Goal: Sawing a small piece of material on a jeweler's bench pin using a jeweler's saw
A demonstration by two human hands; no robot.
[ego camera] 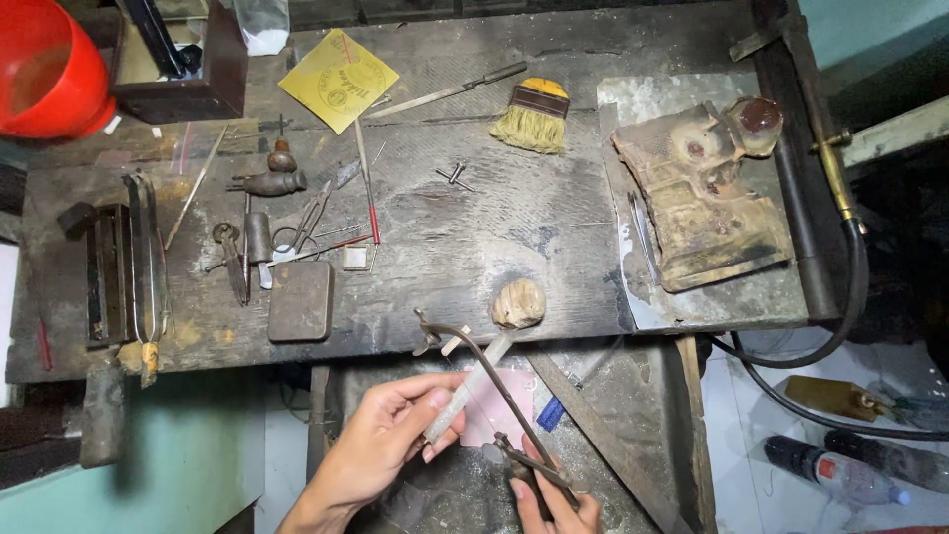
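My left hand [381,435] closes its grip around a pale, smooth bar [473,386], thumb on top and fingers curled beneath, so the bar slants up toward a lumpy, tan wooden peg [518,302] that sticks out from the front edge of the desk [494,227]. My right hand [559,504], low at the bottom of the view and partly cut off, is wrapped around the dark handle end of a thin metal saw frame [484,371]; its curved, rust-brown bow arches up across the bar to a small clamp near the desk edge. The bar and saw frame sit just below the desk's front, over a pink scrap [504,415] in the grimy tray underneath. The desk is rough, scarred grey wood. On it lie a flat, dark square metal block [301,301], a scatter of slim pliers and picks [306,222], a yellow square paper packet [338,79], a long narrow file [450,91] and a short brush [535,116] with straw-coloured bristles. To the right, a crusty, scorched brown block [697,193] rests on a dull metal sheet [643,99]. A glossy red plastic cup [44,69] sits at the far left corner, and a black rubber hose [850,287] curves down the right side.
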